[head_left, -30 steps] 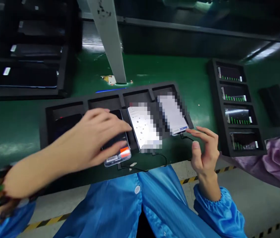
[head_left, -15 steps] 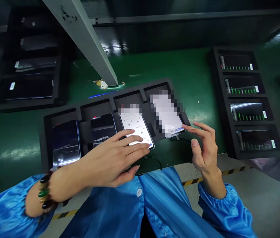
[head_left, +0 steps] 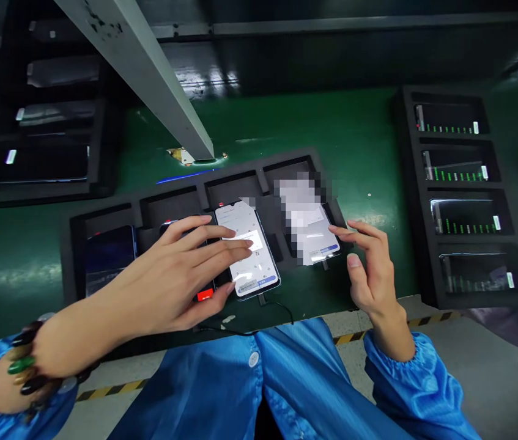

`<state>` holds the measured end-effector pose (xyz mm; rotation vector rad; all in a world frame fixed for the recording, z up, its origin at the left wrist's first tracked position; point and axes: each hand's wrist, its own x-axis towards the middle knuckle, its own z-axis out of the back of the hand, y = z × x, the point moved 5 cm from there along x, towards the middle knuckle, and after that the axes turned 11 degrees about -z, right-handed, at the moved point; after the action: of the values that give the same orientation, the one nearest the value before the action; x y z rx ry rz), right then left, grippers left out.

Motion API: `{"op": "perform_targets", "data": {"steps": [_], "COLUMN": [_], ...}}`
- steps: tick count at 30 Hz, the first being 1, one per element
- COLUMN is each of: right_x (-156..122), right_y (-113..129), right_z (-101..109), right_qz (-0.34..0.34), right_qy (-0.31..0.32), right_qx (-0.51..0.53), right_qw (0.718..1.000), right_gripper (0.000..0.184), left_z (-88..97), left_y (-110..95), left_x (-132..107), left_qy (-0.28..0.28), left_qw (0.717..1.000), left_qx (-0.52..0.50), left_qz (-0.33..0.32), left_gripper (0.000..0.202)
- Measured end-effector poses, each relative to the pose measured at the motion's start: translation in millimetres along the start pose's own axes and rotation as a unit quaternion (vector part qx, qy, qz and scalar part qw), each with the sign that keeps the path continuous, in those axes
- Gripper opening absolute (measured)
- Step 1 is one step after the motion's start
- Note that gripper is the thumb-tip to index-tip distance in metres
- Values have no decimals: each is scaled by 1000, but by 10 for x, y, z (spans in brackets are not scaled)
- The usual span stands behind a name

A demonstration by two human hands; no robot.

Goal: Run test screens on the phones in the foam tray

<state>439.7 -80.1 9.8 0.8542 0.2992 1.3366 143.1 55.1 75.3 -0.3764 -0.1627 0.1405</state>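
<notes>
Lit phone (head_left: 259,269): one, face up on the dark tray (head_left: 271,220), at the view's centre; clock read from here. Handling, as judged: light, thin, stiff; glass slick and breakable; best held by both long edges, minding the cable (head_left: 281,307) toward 5 o'clock.

Left hand (head_left: 185,272): in from 8 o'clock; fingers apart, gripping nothing, tips over the screen; whether they press cannot be told.

Second lit phone (head_left: 320,241): same tray, toward 2 o'clock; screen partly pixelated; likely handles alike.

Right hand (head_left: 373,275): at 3 o'clock; thumb and fingers apart, fingertips by that phone's 3 o'clock edge, nothing clasped.

Dark phone (head_left: 111,256): same tray, 9 o'clock.

Counter (head_left: 249,116): green, beneath the trays.

Right-side tray (head_left: 428,244): four phones, toward 3 o'clock.

Left-side tray (head_left: 98,146): phones, 10 o'clock.
</notes>
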Motion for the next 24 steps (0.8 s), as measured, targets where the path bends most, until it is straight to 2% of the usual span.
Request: {"op": "perform_targets", "data": {"steps": [7,12,15,17,19,22,24], "right_x": [201,209,131,24,-103,-249,-297], "right_y": [7,27,12,-9,3,99,174], "right_z": [-134,-52,43,130,171,88,7], "right_qz": [-8,-6,-30,-59,-76,-71,-66], "right_qy": [85,35,-9,-53,-66,-5,19], "right_qx": [-43,-18,-1,9,-4,-49,-70], "right_qw": [995,999,1000,997,995,996,995], "right_gripper": [40,35,28,19,9,17,23], "left_z": [-91,-170,-182,-137,-40,168,331], "left_y": [88,47,40,74,153,375,570], "left_x": [76,94,97,94,78,-21,-176], "left_qy": [16,37,40,34,22,12,1], "left_qw": [1000,999,999,999,1000,998,991], "left_qx": [10,-10,-20,-21,-18,7,40], "left_qz": [-11,-25,-27,-18,1,58,126], "left_gripper": [47,48,49,50,50,53,53]}}
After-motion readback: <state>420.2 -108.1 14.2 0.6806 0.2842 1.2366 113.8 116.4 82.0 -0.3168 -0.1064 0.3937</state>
